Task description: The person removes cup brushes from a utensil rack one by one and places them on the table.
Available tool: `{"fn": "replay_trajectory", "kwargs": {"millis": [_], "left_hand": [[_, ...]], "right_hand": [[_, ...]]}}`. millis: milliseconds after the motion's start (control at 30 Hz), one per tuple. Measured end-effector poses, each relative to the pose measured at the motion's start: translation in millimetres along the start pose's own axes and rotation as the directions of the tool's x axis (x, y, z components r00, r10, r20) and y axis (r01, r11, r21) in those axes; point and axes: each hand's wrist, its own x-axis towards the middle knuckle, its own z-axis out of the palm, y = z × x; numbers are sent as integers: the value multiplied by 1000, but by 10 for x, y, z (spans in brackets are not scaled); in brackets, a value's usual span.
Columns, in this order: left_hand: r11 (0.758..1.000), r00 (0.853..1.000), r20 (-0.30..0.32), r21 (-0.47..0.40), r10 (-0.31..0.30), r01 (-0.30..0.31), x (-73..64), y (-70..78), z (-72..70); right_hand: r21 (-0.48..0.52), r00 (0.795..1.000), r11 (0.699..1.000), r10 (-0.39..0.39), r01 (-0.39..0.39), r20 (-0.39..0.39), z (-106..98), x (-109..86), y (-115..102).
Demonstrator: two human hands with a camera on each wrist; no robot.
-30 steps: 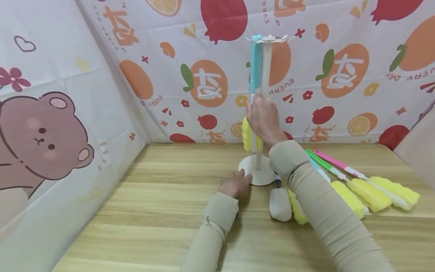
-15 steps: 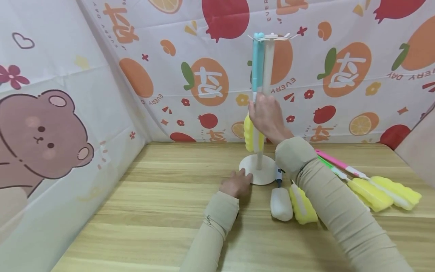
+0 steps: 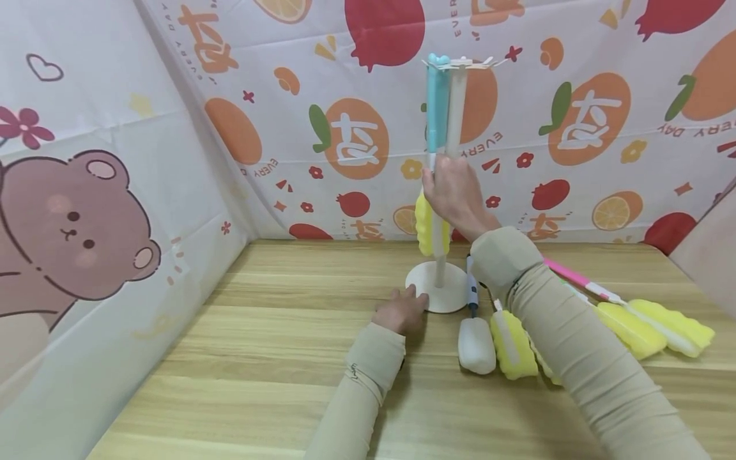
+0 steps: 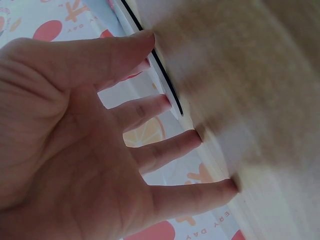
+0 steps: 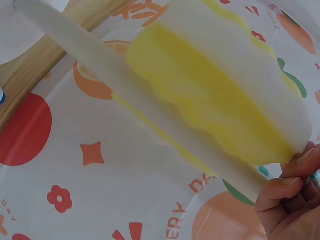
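A white stand (image 3: 456, 108) with a round base and a ring of hooks stands upright on the table. Turquoise-handled sponge brushes (image 3: 438, 121) hang on its left side, apparently two close together. My right hand (image 3: 457, 195) pinches one brush low on its stem, just above the yellow-and-white sponge head (image 5: 215, 85); in the right wrist view another yellow edge shows behind the pole. At the base's left front edge, my left hand (image 3: 399, 311) has its fingers spread, thumb and some fingertips against the rim (image 4: 162, 82), others on the wood.
Right of the base lie a white-headed brush (image 3: 476, 346) with a dark stem and a yellow sponge brush (image 3: 513, 348). Farther right, a pink-handled brush (image 3: 669, 324) and another yellow sponge (image 3: 632, 329) lie partly under my right sleeve. Printed cloth (image 3: 276, 128) walls the back.
My right forearm has swung slightly right, showing more of the nearer brushes and covering the blue and green handles. The right hand stays at the brush stem; the left hand holds its place.
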Motion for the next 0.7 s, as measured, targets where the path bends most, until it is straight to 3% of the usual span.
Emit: {"fn": "replay_trajectory", "kwargs": {"millis": [367,700], "left_hand": [[1000,1000,3,-2,10,-10,15,-11,-1],[1000,1000,5,10,10,-10,23,-7,1]], "right_hand": [[-53,998,997,-44,47,49,-64,41,-28],[-35,997,998,-41,43,60,-40,-4,0]]}}
